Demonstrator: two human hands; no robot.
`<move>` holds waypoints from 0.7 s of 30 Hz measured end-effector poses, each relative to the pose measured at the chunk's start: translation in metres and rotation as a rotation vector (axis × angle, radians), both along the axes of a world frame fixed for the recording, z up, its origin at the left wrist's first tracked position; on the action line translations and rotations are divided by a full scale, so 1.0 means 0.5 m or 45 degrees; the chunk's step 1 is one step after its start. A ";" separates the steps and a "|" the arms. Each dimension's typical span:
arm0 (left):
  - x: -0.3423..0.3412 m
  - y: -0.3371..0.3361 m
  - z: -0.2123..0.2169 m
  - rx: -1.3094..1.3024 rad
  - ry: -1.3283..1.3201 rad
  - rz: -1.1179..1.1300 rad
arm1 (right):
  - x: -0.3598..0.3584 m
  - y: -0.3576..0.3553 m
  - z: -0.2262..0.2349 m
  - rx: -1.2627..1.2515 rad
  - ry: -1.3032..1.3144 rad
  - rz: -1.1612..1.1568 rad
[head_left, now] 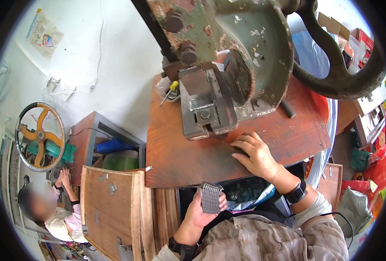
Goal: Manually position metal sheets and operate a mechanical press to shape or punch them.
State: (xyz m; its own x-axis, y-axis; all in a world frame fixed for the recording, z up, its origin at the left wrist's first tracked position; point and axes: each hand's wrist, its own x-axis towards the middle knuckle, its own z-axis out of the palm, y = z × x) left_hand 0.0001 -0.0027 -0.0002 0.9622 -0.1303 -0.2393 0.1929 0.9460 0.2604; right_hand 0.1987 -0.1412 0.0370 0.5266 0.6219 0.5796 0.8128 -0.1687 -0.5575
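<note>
My left hand (197, 213) is wrapped round a grey stack of thin ridged metal strips (211, 198), held just off the near edge of the wooden table (180, 165). Farther right, my right hand (254, 156) rests on the dark-stained tabletop, fingers bent and thumb apart, with nothing visible in it. Its fingertips are close to the metal die base (210, 130) of a worn green press (262, 43). A small ridged grey piece (201, 102) lies on that base, behind a bolt (205, 115).
A yellow-handled screwdriver (170, 92) sits left of the die, and a short metal rod (288, 108) lies to its right. The press's handwheel (354, 82) curves overhead at the right. Wooden trays (110, 204) stand at left, where another person (62, 213) sits by a yellow wheel (40, 135).
</note>
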 end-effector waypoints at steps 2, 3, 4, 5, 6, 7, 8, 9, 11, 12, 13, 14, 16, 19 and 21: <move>-0.002 0.001 -0.038 0.380 0.058 -0.089 | 0.001 0.004 -0.005 0.029 -0.012 0.042; -0.006 0.008 -0.057 0.777 0.108 -0.160 | 0.000 0.009 -0.004 0.023 -0.007 0.054; 0.007 -0.003 -0.078 1.220 0.099 -0.151 | -0.003 0.012 -0.003 0.006 -0.040 0.065; 0.029 0.011 -0.086 1.750 0.217 -0.598 | -0.010 0.019 -0.001 -0.006 -0.073 0.084; 0.017 0.000 -0.113 2.219 0.217 -0.585 | -0.014 0.020 0.004 -0.002 -0.079 0.072; 0.004 -0.001 -0.121 2.696 0.245 -0.556 | -0.014 0.028 0.004 0.016 -0.083 0.083; -0.025 0.015 -0.112 2.643 0.071 -0.394 | -0.018 0.031 0.008 0.000 -0.075 0.092; -0.069 0.019 -0.074 2.493 0.093 -0.137 | -0.017 0.032 0.003 -0.007 -0.082 0.102; -0.142 0.044 0.067 2.604 -0.069 0.331 | -0.013 0.019 -0.008 -0.097 -0.064 0.055; -0.188 0.075 0.120 2.971 0.092 0.538 | -0.008 0.006 -0.009 -0.110 -0.031 0.047; -0.246 0.106 0.165 3.334 0.278 0.737 | -0.004 -0.008 -0.012 -0.161 -0.053 0.016; -0.326 0.136 0.173 3.538 0.873 0.834 | -0.006 -0.012 -0.006 -0.166 -0.018 0.018; -0.528 0.196 0.152 3.524 1.834 0.723 | -0.022 -0.002 0.013 -0.145 -0.006 0.057; -0.665 0.184 0.146 3.098 1.788 0.580 | -0.034 0.015 0.017 -0.161 -0.001 0.097; -0.676 0.167 0.163 2.815 1.451 0.616 | -0.037 0.020 0.016 -0.160 -0.004 0.107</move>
State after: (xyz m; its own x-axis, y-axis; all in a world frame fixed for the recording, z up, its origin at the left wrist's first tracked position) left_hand -0.3378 0.0809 0.0811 0.3309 0.9332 0.1400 0.8277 -0.3583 0.4320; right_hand 0.1802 -0.1313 0.0448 0.4681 0.7314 0.4959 0.8287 -0.1684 -0.5338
